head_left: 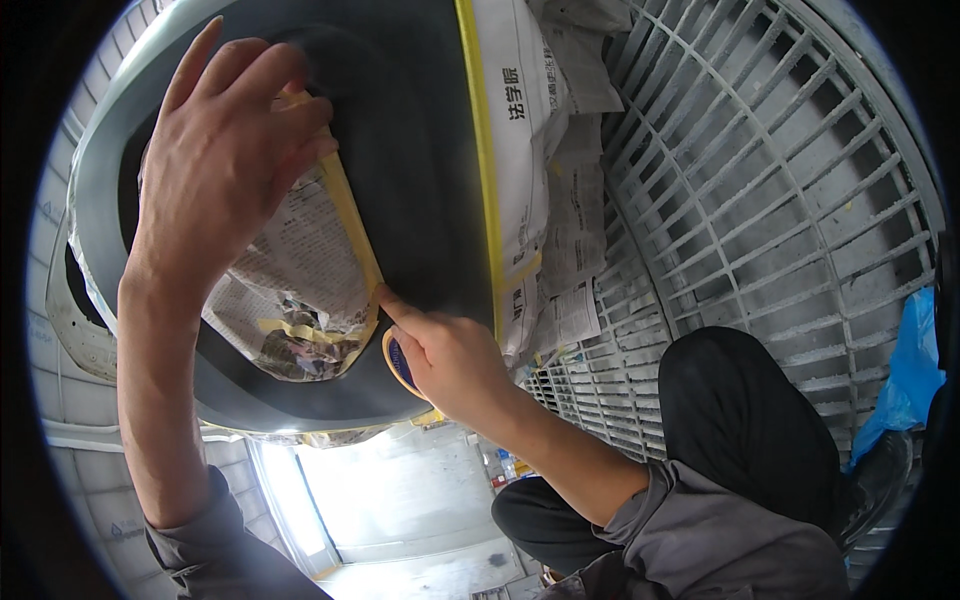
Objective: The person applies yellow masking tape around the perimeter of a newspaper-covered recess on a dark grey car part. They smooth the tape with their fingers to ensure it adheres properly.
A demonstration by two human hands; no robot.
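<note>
A dark grey, smooth curved panel (415, 190) has an opening covered with a sheet of newspaper (295, 240). Yellow masking tape (352, 215) runs along the sheet's right edge. At the upper end of that strip my left hand (225, 150) is closed, thumb and curled fingers pinching at the tape, with the little finger raised. My right hand (450, 360) presses an outstretched fingertip on the strip's lower end. A roll of masking tape (401, 365) with a dark blue core sits under the right palm, partly hidden by the hand.
More masking paper (515, 170) hangs beyond a yellow tape line (481, 170) on the panel's right. White metal grating (740, 200) lies to the right. My bent knee (735, 420) is at lower right, near a blue plastic sheet (905, 370). Small coloured items (512, 465) stand far below.
</note>
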